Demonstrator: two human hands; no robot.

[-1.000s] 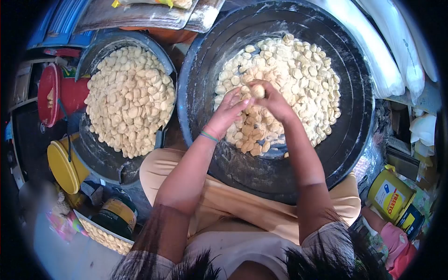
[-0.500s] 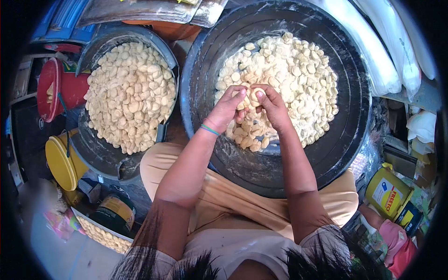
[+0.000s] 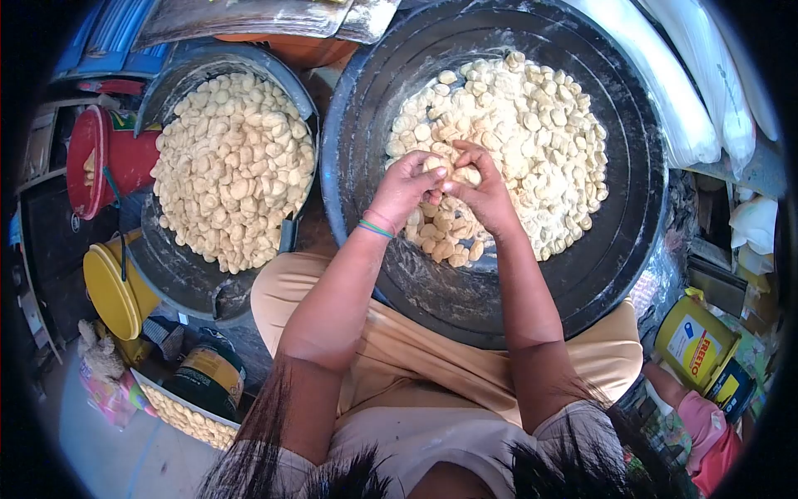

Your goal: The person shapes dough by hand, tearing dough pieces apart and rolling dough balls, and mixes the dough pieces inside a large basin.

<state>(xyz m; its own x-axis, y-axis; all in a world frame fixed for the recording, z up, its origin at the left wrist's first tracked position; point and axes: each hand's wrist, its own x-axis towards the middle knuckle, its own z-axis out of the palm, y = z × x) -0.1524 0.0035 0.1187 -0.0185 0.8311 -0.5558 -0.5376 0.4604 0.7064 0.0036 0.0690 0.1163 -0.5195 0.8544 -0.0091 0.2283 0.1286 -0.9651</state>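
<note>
- Cluttered floor space surrounds the seated person: a red pail (image 3: 133,158) and a yellow pail (image 3: 115,291) at the left, long clear bags (image 3: 682,91) at the upper right, a pink sleeve (image 3: 702,420) of another person at the lower right.
- Black tub (image 3: 628,191), right of center, holds a floury heap (image 3: 561,158) of small pale pieces; a second basin (image 3: 170,270) at the left holds another mound (image 3: 229,170).
- Left hand (image 3: 399,195), near the middle of the frame over the tub, pinches one pale piece (image 3: 432,165) between thumb and forefinger, the lower fingers curled in.
- Right hand (image 3: 490,200) faces it, thumb bent inward and fingers arched around another piece (image 3: 468,175).
- These two lie side by side between the palms, the first toward the left of the frame and the second toward the right; the thumbs are close together. Fingers hide parts of both, so their long axes cannot be told.
- Most of the heap spreads up and right, nearer the right hand; a smaller shaded cluster (image 3: 440,237) lies just below the hands in the frame.
</note>
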